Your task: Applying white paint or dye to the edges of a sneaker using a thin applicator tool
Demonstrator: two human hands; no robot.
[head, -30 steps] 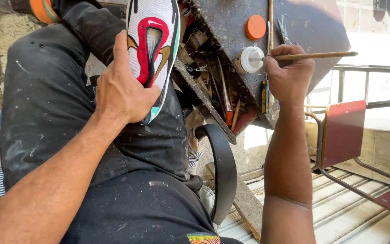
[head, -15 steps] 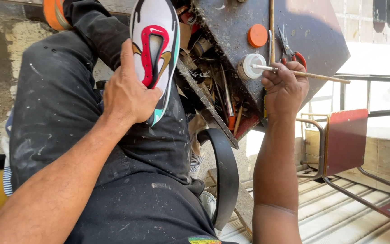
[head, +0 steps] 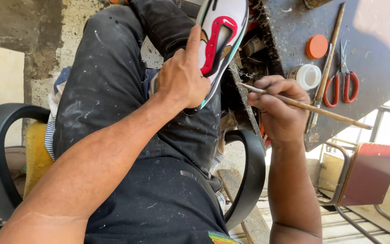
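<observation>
My left hand (head: pixel 183 79) grips a shoe (head: pixel 220 40) turned sole up, white with red, orange and teal patches, resting on my lap over dark speckled trousers (head: pixel 113 104). In my right hand (head: pixel 278 110) is a thin wooden brush (head: pixel 312 108); its tip points left toward the shoe's edge, a short gap away. Just beyond my right hand an open white jar (head: pixel 309 76) stands on the dark worktable (head: pixel 371 58).
An orange lid (head: pixel 317 46), red-handled scissors (head: pixel 344 83) and a long stick (head: pixel 330 58) lie on the worktable. Black chair armrests (head: pixel 251 176) curve at both sides of me. A red metal chair (head: pixel 369 174) stands at right over floor slats.
My right hand has drawn the brush away from the white jar and brought its tip toward the shoe. The view has shifted down and right; my left hand still holds the shoe.
</observation>
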